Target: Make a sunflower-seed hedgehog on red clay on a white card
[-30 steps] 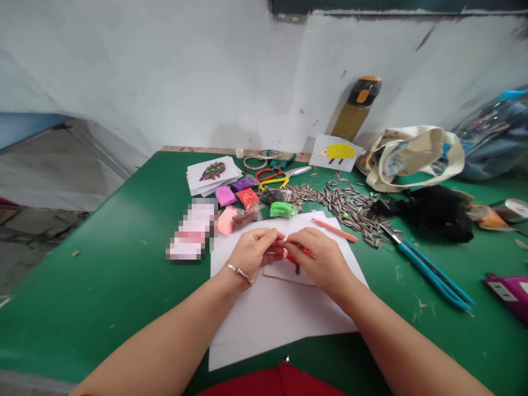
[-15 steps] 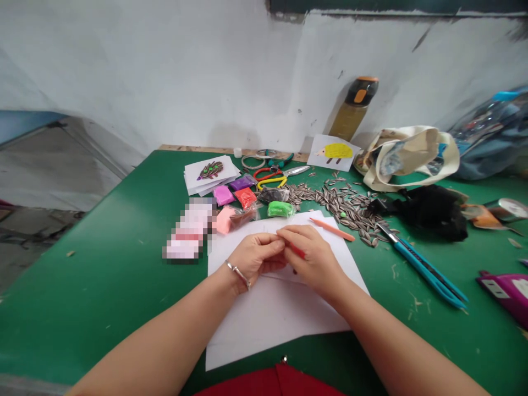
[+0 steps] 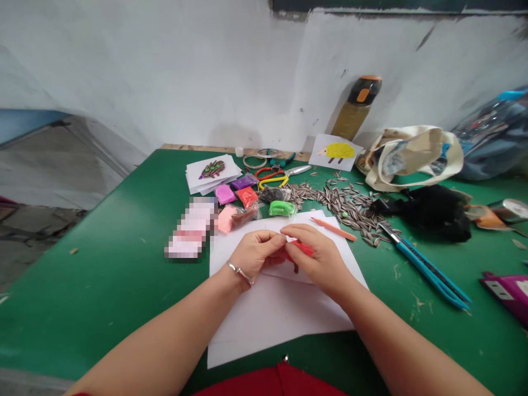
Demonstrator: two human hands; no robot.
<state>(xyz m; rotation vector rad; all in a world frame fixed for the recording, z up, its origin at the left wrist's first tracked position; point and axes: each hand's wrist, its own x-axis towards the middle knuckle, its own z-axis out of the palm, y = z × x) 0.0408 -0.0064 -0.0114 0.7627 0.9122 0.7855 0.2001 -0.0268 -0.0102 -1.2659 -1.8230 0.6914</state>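
My left hand (image 3: 258, 254) and my right hand (image 3: 319, 258) meet above a white card (image 3: 280, 273) lying on white paper sheets (image 3: 272, 316). Between my fingers is a piece of red modelling clay (image 3: 301, 249), partly hidden by them. My right fingers pinch it, and my left fingers close against its near end. A silver bangle (image 3: 239, 273) circles my left wrist. An orange pencil (image 3: 334, 229) lies on the paper just beyond my right hand. Small clay packets, including a green one (image 3: 282, 209), sit past my left fingers.
Striped sunflower seeds (image 3: 342, 203) spread across the green table (image 3: 103, 297). Nearby lie red-and-yellow-handled scissors (image 3: 272, 179), a blue craft knife (image 3: 424, 278), a seed-decorated hedgehog card (image 3: 212, 170), a yellow hedgehog drawing (image 3: 335, 152), black cloth (image 3: 433, 212) and a canvas tote bag (image 3: 412, 159).
My right hand has lifted slightly and moved right, showing more of the red clay between my hands. The view has shifted a little.
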